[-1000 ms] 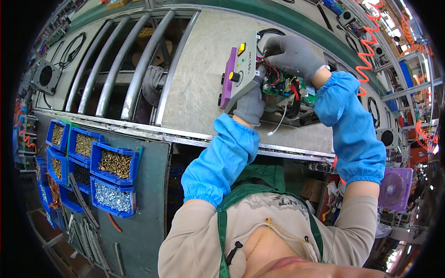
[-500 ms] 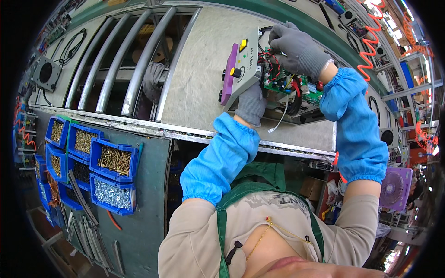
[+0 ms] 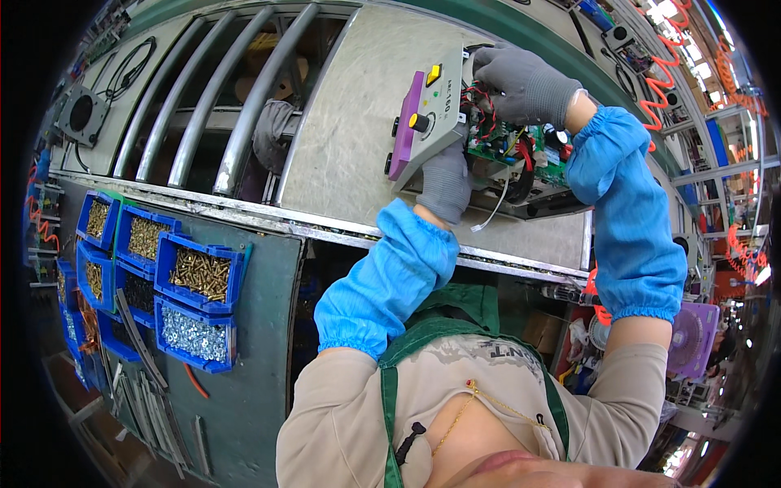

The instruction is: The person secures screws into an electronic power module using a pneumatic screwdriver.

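An opened electrical unit stands on the metal bench top, its grey front panel [image 3: 435,106] tilted and edged with a purple strip [image 3: 404,130]. A yellow switch [image 3: 434,74] and a black knob with a yellow cap [image 3: 418,122] sit on that panel. Behind it are green circuit boards [image 3: 508,150] and red and black wires. My left hand [image 3: 446,180], in a grey glove, reaches behind the panel's lower part, its fingers hidden. Over the unit's far side, my gloved right hand [image 3: 527,85] has bent fingers at the panel's back; what they pinch is hidden.
Blue bins [image 3: 195,272] of screws and washers stand on the green table [image 3: 264,325] at the left, near several metal strips [image 3: 150,415]. Metal rollers [image 3: 259,114] run left of the bench plate [image 3: 342,138]. An orange coiled hose [image 3: 663,73] hangs at the far right.
The unit's front panel has shifted slightly to the right and tilted a little more. Both hands stay at it, the right one edging slightly down over the wires.
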The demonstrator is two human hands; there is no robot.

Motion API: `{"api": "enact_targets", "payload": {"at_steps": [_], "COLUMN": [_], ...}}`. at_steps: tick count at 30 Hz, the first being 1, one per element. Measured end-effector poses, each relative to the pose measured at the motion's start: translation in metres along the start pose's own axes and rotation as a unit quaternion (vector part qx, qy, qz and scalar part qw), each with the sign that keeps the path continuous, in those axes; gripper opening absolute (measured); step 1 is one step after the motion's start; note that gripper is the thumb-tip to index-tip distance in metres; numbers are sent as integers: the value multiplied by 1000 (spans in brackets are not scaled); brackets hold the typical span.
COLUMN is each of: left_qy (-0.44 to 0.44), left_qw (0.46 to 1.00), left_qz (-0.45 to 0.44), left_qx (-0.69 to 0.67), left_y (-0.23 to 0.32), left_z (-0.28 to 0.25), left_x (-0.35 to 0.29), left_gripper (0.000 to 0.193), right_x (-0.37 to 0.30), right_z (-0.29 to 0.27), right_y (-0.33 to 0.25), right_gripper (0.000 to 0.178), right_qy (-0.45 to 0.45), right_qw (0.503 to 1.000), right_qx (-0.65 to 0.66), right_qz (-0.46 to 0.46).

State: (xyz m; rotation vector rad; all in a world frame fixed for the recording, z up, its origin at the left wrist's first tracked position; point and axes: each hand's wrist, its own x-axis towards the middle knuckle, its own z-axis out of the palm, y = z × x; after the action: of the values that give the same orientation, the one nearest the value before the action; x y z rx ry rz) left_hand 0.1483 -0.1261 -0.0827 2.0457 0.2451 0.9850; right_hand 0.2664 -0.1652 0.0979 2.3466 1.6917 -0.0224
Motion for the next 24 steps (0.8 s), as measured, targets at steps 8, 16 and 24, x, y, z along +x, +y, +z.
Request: {"api": "enact_targets", "payload": {"at_steps": [8, 16, 24], "left_qy": [-38, -47, -46], "left_qw": [999, 998, 988], "left_qz": [-18, -31, -44], "left_qx": [-34, 14, -141], "left_y": [-1, 3, -16], "left_z": [-7, -12, -5], "left_x": [-1, 2, 1], "left_gripper": [67, 68, 62], "right_x": [9, 17, -8], "right_z": [1, 11, 18], "right_y": [4, -4, -8], "right_gripper": [25, 24, 23], "right_qy": [-29, -50, 37], "right_qw": [998, 998, 998], "right_qx": [52, -18, 18], "right_qz": [-8, 29, 53]}}
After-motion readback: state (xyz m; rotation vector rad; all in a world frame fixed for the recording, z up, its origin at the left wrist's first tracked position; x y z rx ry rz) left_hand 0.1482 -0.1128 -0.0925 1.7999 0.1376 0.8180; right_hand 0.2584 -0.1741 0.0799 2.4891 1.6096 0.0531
